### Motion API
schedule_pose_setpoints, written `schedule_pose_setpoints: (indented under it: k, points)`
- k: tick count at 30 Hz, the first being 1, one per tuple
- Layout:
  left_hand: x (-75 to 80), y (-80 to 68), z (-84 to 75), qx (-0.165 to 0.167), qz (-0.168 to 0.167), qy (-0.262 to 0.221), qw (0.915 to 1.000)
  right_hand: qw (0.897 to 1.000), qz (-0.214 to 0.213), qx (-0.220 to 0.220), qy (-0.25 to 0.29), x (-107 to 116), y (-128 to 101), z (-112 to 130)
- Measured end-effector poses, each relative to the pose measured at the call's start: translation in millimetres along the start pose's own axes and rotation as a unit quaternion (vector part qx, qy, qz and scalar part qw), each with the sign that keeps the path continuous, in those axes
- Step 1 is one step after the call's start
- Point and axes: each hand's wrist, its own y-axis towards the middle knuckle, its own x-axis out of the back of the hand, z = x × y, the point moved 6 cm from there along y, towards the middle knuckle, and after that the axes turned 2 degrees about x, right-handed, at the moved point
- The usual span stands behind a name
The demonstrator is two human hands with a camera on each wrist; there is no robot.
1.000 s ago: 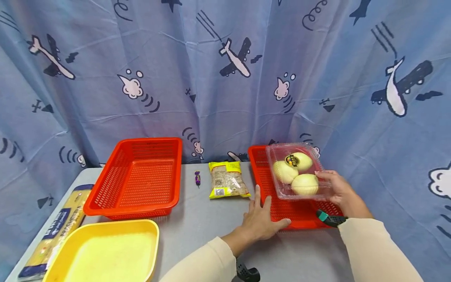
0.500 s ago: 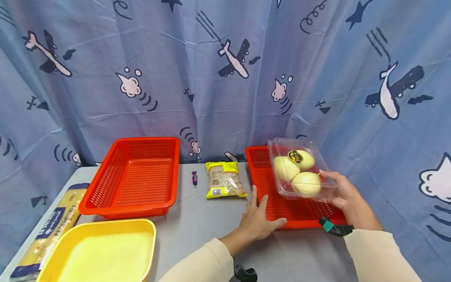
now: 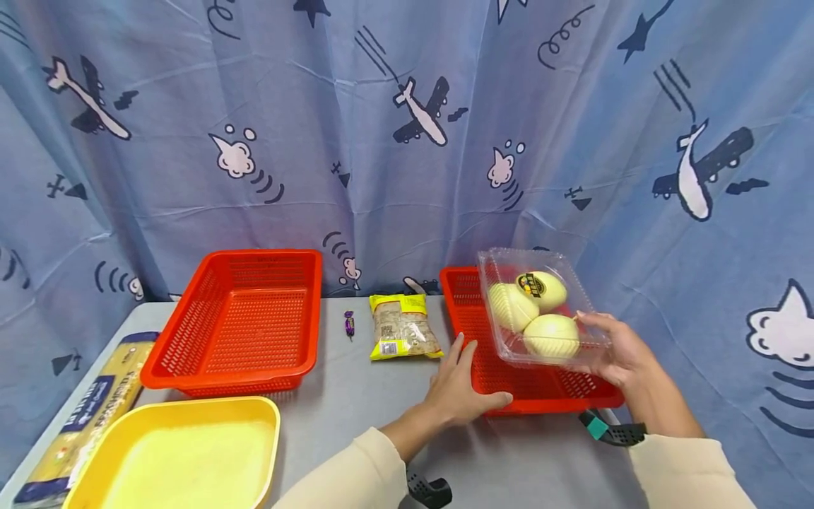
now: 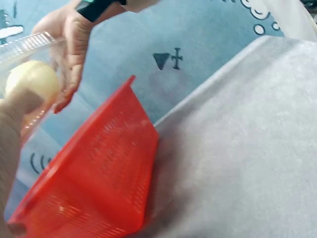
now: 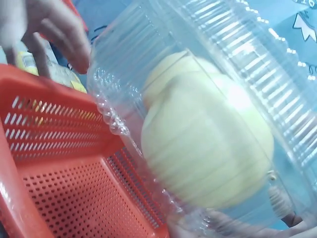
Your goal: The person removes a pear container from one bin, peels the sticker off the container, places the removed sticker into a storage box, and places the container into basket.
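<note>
A clear plastic clamshell box (image 3: pixel 521 260) holds three pale yellow round fruits (image 3: pixel 550 337), with a dark round sticker on the lid. My right hand (image 3: pixel 617 353) grips it by its right side, fingers below and thumb near the front fruit. The box is tilted and hangs over the right red basket (image 3: pixel 521 389), covering part of it. At that basket's left rim is my left hand (image 3: pixel 453 390), fingers extended and thumb spread over the near edge. The left wrist view shows the right hand's fingers (image 4: pixel 74 64) along the box's edge.
Beyond my left hand lies a yellow-edged clear snack bag (image 3: pixel 405 329), beside a small purple-wrapped candy (image 3: pixel 349 325). A second red basket (image 3: pixel 261 332) sits left, with a yellow tray (image 3: pixel 270 452) before it. A long pasta pack (image 3: pixel 89 424) lies along the left edge. A blue curtain (image 3: pixel 356 141) hangs behind.
My right hand has shifted slightly right and lower, and the box has tilted a little more. The left hand stays by the basket rim, its fingers drawn closer together. The head view has shifted slightly.
</note>
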Motion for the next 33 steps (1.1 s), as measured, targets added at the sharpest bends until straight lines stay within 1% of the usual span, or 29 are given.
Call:
schedule_pose_setpoints:
  k: [3, 6, 8, 11, 13, 14, 15, 17, 20, 21, 23, 25, 26, 29, 32, 33]
  points:
    - [11.7, -1.7, -7.7, -0.021, 0.003, -0.062, 0.9979, 1.0, 0.005, 0.004, 0.002, -4.6, -2.9, 1.2]
    - [23.7, -3.5, -14.9, -0.031, 0.003, -0.122, 0.9921, 1.0, 0.007, 0.007, 0.005, -9.5, -4.7, 1.0]
    - [30.5, -4.1, -19.0, -0.036, -0.002, -0.145, 0.9888, 1.0, 0.01, 0.009, 0.004, -13.1, -5.6, -0.4]
    - [38.9, -5.0, -24.2, -0.039, -0.01, -0.165, 0.9854, 1.0, 0.009, 0.009, 0.003, -17.8, -7.7, -3.9]
    - [43.0, -4.7, -26.3, -0.036, -0.013, -0.186, 0.9818, 1.0, 0.01, 0.012, -0.005, -21.6, -9.3, -6.3]
    - [44.8, -4.7, -27.0, -0.031, -0.013, -0.203, 0.9786, 1.0, 0.011, 0.013, -0.005, -23.8, -10.3, -7.5]
    - [46.7, -4.8, -27.7, -0.025, -0.011, -0.224, 0.9742, 1.0, 0.011, 0.014, -0.005, -26.3, -11.3, -8.7]
    - [50.3, -4.6, -28.5, -0.011, -0.008, -0.273, 0.962, 1.0, 0.015, 0.019, -0.004, -32.3, -13.4, -11.0]
    - [55.4, -4.7, -30.5, 0.004, -0.001, -0.346, 0.9384, 0.999, 0.024, 0.025, -0.006, -42.8, -16.8, -14.9]
    - [57.3, -4.9, -31.5, 0.006, -0.001, -0.363, 0.9319, 0.999, 0.025, 0.028, -0.009, -46.0, -18.1, -16.2]
    - [61.6, -6.4, -33.6, 0.014, -0.004, -0.381, 0.9244, 0.999, 0.027, 0.035, -0.014, -52.2, -20.7, -19.0]
    - [66.0, -8.5, -35.4, 0.022, -0.012, -0.386, 0.9223, 0.999, 0.029, 0.042, -0.02, -58.1, -23.6, -21.5]
    - [68.3, -9.9, -36.2, 0.029, -0.017, -0.383, 0.9232, 0.998, 0.028, 0.045, -0.022, -60.8, -25.1, -22.7]
    - [75.6, -14.9, -38.0, 0.052, -0.039, -0.361, 0.9302, 0.998, 0.026, 0.049, -0.028, -68.2, -30.1, -26.2]
    - [82.3, -20.5, -40.0, 0.064, -0.053, -0.349, 0.9334, 0.998, 0.024, 0.049, -0.038, -74.7, -35.3, -29.5]
    - [84.3, -22.4, -40.5, 0.065, -0.055, -0.349, 0.9333, 0.998, 0.023, 0.051, -0.039, -77.0, -36.9, -30.6]
